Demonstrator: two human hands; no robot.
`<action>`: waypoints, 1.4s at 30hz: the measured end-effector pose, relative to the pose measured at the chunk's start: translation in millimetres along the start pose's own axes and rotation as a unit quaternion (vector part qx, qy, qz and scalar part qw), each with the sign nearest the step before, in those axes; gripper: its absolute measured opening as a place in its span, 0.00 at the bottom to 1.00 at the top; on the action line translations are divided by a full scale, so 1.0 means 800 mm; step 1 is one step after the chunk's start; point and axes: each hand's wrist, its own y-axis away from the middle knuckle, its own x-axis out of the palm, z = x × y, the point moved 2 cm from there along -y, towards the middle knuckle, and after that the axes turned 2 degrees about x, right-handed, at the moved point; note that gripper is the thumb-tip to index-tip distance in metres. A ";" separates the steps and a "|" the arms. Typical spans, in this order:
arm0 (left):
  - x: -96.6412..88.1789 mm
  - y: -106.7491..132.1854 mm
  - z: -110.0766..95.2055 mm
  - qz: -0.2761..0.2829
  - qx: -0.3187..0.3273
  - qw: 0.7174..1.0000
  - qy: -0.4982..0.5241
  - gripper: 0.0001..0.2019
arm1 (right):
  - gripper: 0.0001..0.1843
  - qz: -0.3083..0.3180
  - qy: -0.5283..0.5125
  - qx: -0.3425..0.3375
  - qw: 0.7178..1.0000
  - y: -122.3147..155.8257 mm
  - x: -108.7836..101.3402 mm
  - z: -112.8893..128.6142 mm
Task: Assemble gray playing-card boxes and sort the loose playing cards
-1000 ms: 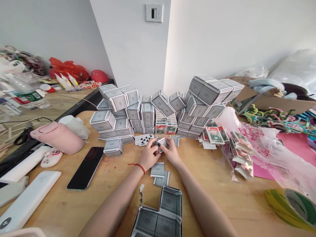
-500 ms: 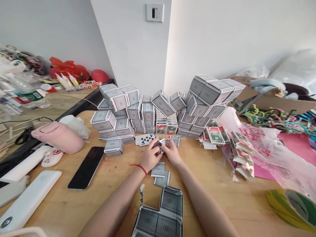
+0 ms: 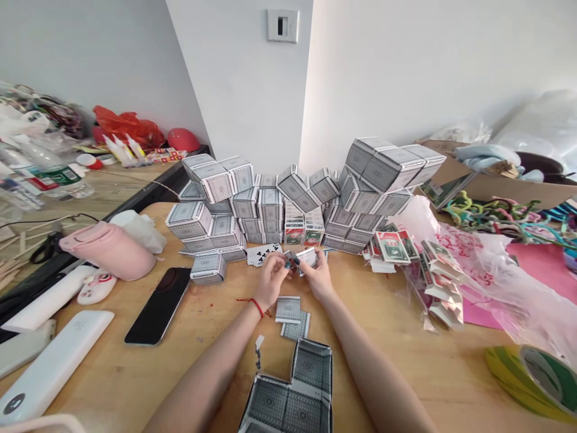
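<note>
Both hands meet over the wooden table (image 3: 406, 355) in front of a wall of stacked cubes folded from playing cards (image 3: 270, 204). My left hand (image 3: 270, 279), with a red string at the wrist, and my right hand (image 3: 319, 275) pinch a small folded card piece (image 3: 305, 257) between their fingertips. A face-up clubs card (image 3: 261, 254) lies just left of them. Two folded cards (image 3: 291, 316) lie below the hands. A joined card structure (image 3: 293, 397) sits near the front edge between my forearms.
A black phone (image 3: 157, 304), a pink pouch (image 3: 108, 249), a white power bank (image 3: 49, 367) and a loose card cube (image 3: 207, 267) lie at the left. Card boxes (image 3: 392, 245) and a pink plastic bag (image 3: 487, 276) are at the right, a tape roll (image 3: 536, 379) at the front right.
Both hands have moved slightly away from me toward the stack and turned the folded piece between the fingers. Nothing else has moved.
</note>
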 end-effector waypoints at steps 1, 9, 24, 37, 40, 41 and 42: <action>0.002 -0.002 0.007 0.004 -0.063 0.995 0.072 0.09 | 0.24 0.002 0.013 -0.010 1.000 0.001 0.001 0.002; -0.001 -0.009 0.021 0.083 -0.253 0.922 0.280 0.16 | 0.29 0.088 0.043 -0.032 0.995 0.015 0.009 0.020; -0.015 -0.016 0.026 0.061 -0.233 0.903 0.356 0.16 | 0.37 0.027 0.012 -0.009 1.000 0.000 0.002 -0.012; -0.005 -0.015 0.025 0.047 -0.090 0.984 0.145 0.17 | 0.29 0.086 -0.147 0.059 0.984 -0.001 -0.002 -0.001; -0.003 -0.013 0.028 0.062 -0.074 0.988 0.120 0.16 | 0.29 0.099 -0.151 0.053 0.982 0.001 -0.001 0.000; -0.002 -0.012 0.029 0.066 -0.070 0.989 0.109 0.16 | 0.29 0.104 -0.149 0.050 0.982 0.001 -0.001 0.000; -0.001 -0.011 0.029 0.069 -0.065 0.991 0.096 0.17 | 0.29 0.110 -0.146 0.045 0.982 0.001 -0.001 0.000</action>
